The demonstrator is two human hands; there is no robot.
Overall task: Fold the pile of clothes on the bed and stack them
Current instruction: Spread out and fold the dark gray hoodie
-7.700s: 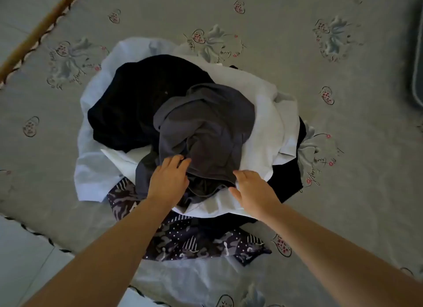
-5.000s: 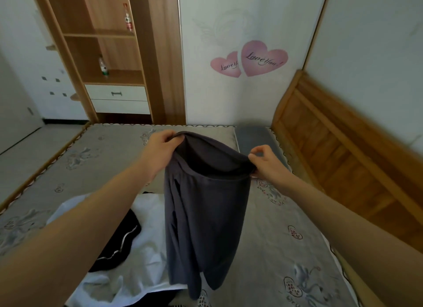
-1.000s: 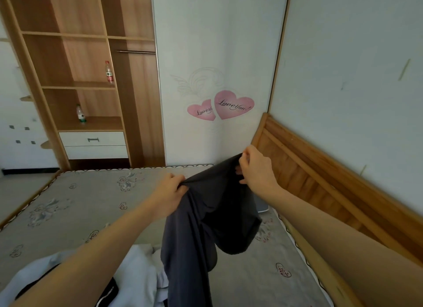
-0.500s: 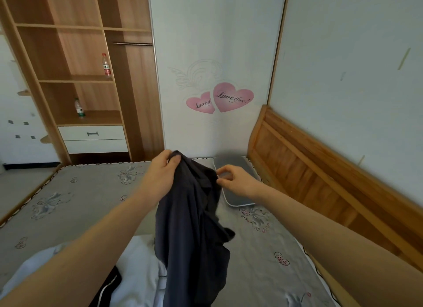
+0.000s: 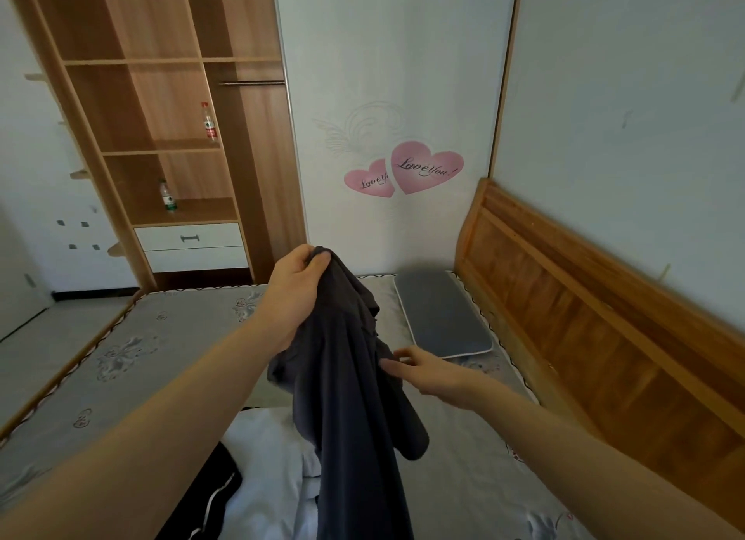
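head view: your right hand (image 5: 433, 372) has dropped lower, fingers loose against the trousers (image 5: 350, 378) your left hand (image 5: 296, 285) grips above the bed (image 5: 161, 338), wardrobe (image 5: 161, 136) behind.

"Love You!" on larger pink heart sticker (image 5: 427, 166); smaller heart (image 5: 370, 181) partly readable "Love Yo".

The room is dim and evenly lit, with a cool, greyish cast over the walls (image 5: 629, 96) and the bed (image 5: 169, 338). The light is soft and possibly comes from the left, though no source shows. Shadows are faint; the open wardrobe (image 5: 161, 96) darkens inside its compartments. No glare appears anywhere. The wide-angle lens bends straight lines: the wardrobe uprights lean, and the headboard (image 5: 604, 338) sweeps outward toward the right edge. The forearms at the bottom corners look stretched and soft. The right hand (image 5: 435, 372) is slightly motion-blurred at its fingertips.
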